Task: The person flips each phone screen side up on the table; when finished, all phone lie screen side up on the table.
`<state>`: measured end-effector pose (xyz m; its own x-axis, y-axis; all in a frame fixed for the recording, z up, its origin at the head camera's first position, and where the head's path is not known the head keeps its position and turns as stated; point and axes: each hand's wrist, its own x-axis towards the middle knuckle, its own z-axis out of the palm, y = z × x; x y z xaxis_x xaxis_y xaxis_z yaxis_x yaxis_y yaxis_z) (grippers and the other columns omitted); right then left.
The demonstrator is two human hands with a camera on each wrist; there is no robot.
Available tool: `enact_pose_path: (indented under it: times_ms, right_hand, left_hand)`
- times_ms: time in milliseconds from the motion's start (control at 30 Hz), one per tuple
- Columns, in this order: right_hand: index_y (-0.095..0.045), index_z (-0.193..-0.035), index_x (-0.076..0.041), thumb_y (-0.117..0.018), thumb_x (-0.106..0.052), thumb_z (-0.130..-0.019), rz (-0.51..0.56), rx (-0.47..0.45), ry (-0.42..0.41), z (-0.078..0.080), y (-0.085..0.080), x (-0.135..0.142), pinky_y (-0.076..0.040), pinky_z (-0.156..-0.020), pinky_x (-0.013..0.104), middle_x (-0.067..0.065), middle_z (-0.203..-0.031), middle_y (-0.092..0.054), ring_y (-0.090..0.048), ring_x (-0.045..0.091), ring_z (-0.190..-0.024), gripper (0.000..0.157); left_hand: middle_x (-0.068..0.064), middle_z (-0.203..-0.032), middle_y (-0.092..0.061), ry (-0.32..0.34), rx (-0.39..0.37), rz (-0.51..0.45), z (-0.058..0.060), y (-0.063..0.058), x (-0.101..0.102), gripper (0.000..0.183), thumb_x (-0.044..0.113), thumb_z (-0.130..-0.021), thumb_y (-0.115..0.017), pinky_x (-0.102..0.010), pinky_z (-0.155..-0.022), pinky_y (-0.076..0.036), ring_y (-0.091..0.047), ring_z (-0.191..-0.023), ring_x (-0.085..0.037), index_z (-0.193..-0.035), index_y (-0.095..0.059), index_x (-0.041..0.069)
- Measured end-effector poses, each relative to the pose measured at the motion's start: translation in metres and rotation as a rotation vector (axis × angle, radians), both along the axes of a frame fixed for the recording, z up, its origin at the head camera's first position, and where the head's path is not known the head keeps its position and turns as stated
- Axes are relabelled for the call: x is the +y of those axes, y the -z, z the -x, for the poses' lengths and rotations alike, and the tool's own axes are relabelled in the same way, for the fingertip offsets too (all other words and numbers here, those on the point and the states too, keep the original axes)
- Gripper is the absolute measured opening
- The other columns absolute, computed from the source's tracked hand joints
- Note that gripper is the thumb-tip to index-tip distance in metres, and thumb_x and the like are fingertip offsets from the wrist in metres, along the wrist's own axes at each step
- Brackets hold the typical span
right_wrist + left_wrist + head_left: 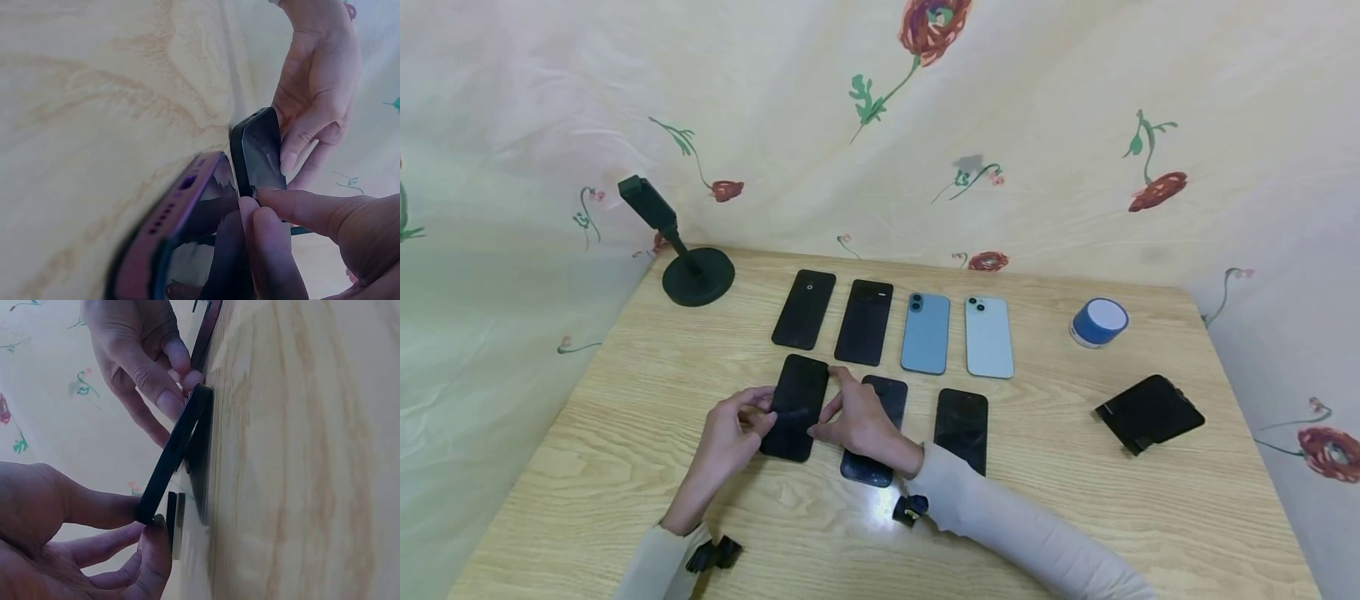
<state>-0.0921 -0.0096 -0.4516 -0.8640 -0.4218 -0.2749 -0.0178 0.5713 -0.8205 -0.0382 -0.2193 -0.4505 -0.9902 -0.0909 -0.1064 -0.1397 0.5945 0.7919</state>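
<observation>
A black smartphone (793,408), screen up, is between both hands at the front left of the phones. My left hand (733,429) pinches its left edge between thumb and fingers. In the left wrist view the phone (172,453) is tilted, that edge raised off the table and the other edge low. My right hand (865,421) pinches the low right edge, its thumb on the screen side in the right wrist view. Under the right hand lies a second dark phone (868,467), partly hidden. A third dark phone (961,421) lies to its right, partly covered by the right sleeve.
Behind stand in a row two black phones (803,310) (864,322), a blue phone (926,333) and a pale blue phone (989,337). A black stand (697,277) is at back left. At right are a blue-and-white cylinder (1099,322) and a flat black object (1150,414).
</observation>
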Motion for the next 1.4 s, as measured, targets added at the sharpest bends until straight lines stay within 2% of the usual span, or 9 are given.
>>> enact_pose_path:
  times_ms: [133,300,467,667,967,1067,1200,1300,1400]
  right_hand:
    - [-0.034,-0.16,-0.008,-0.09,-0.018,-0.081,-0.011,0.015,-0.003,0.0,0.0,-0.001,-0.045,-0.115,0.047,-0.007,-0.079,-0.074,-0.064,0.031,-0.118,0.098]
    - [-0.033,-0.16,-0.006,-0.091,-0.016,-0.08,-0.01,0.027,-0.013,-0.002,0.0,-0.002,-0.046,-0.114,0.048,-0.006,-0.079,-0.075,-0.065,0.031,-0.115,0.099]
    - [-0.033,-0.159,-0.005,-0.09,-0.016,-0.08,-0.003,0.035,-0.018,-0.002,0.0,-0.001,-0.044,-0.115,0.05,-0.005,-0.08,-0.075,-0.064,0.034,-0.119,0.099]
    - [-0.032,-0.16,-0.008,-0.09,-0.016,-0.081,0.016,0.026,-0.019,-0.003,0.001,-0.001,-0.036,-0.121,0.055,-0.006,-0.08,-0.074,-0.055,0.04,-0.132,0.099]
    - [-0.033,-0.161,-0.01,-0.091,-0.019,-0.079,-0.027,-0.006,-0.023,-0.001,-0.003,-0.001,-0.038,-0.119,0.052,-0.006,-0.085,-0.075,-0.054,0.037,-0.133,0.101]
    - [-0.036,-0.159,-0.01,-0.092,-0.022,-0.079,-0.049,-0.011,-0.034,0.0,-0.007,0.002,-0.041,-0.117,0.049,-0.004,-0.092,-0.076,-0.06,0.031,-0.125,0.099]
    - [-0.038,-0.158,-0.011,-0.093,-0.025,-0.079,-0.051,-0.007,-0.055,0.002,-0.012,0.007,-0.05,-0.109,0.044,-0.002,-0.102,-0.076,-0.069,0.017,-0.101,0.098]
    - [-0.037,-0.159,-0.012,-0.091,-0.024,-0.081,-0.011,-0.007,-0.076,0.005,-0.015,0.014,-0.056,-0.098,0.04,0.0,-0.109,-0.076,-0.072,0.011,-0.09,0.096]
    - [-0.036,-0.159,-0.011,-0.088,-0.021,-0.084,0.056,-0.007,-0.099,0.008,-0.019,0.024,-0.06,-0.086,0.035,0.004,-0.115,-0.074,-0.076,0.013,-0.087,0.092]
  left_hand:
    - [-0.017,-0.105,-0.072,-0.001,-0.016,0.008,0.002,0.001,0.0,0.038,-0.003,-0.092,-0.071,-0.023,-0.068,-0.051,-0.069,-0.082,-0.019,-0.13,-0.069,0.0]
    - [-0.016,-0.103,-0.072,-0.003,-0.039,0.03,0.003,0.004,0.0,0.039,-0.003,-0.091,-0.071,-0.024,-0.07,-0.051,-0.068,-0.084,-0.02,-0.129,-0.07,0.001]
    - [-0.016,-0.108,-0.072,-0.002,-0.074,0.033,0.003,0.004,0.0,0.041,-0.001,-0.09,-0.073,-0.024,-0.071,-0.051,-0.068,-0.086,-0.021,-0.131,-0.069,0.003]
    - [-0.018,-0.116,-0.069,0.012,-0.116,0.034,0.001,0.001,-0.001,0.045,0.002,-0.09,-0.076,-0.023,-0.068,-0.049,-0.067,-0.088,-0.021,-0.134,-0.067,0.001]
    - [-0.019,-0.119,-0.064,0.047,-0.128,0.063,0.001,0.0,0.0,0.057,0.005,-0.086,-0.082,-0.027,-0.071,-0.05,-0.067,-0.09,-0.023,-0.139,-0.061,0.0]
    - [-0.019,-0.119,-0.064,0.057,-0.124,0.064,0.002,0.0,0.0,0.06,0.003,-0.084,-0.083,-0.028,-0.073,-0.05,-0.067,-0.09,-0.023,-0.139,-0.06,0.0]
    - [-0.018,-0.118,-0.063,0.067,-0.114,0.064,0.002,0.001,0.0,0.064,0.004,-0.082,-0.085,-0.029,-0.074,-0.049,-0.066,-0.09,-0.023,-0.14,-0.059,0.001]
    - [-0.019,-0.119,-0.064,0.074,-0.1,0.061,0.003,0.001,0.0,0.07,0.008,-0.081,-0.088,-0.029,-0.075,-0.049,-0.065,-0.091,-0.024,-0.143,-0.057,0.002]
    - [-0.019,-0.123,-0.064,0.082,-0.091,0.07,0.004,0.0,0.001,0.076,0.014,-0.08,-0.09,-0.03,-0.076,-0.049,-0.065,-0.094,-0.024,-0.146,-0.054,0.003]
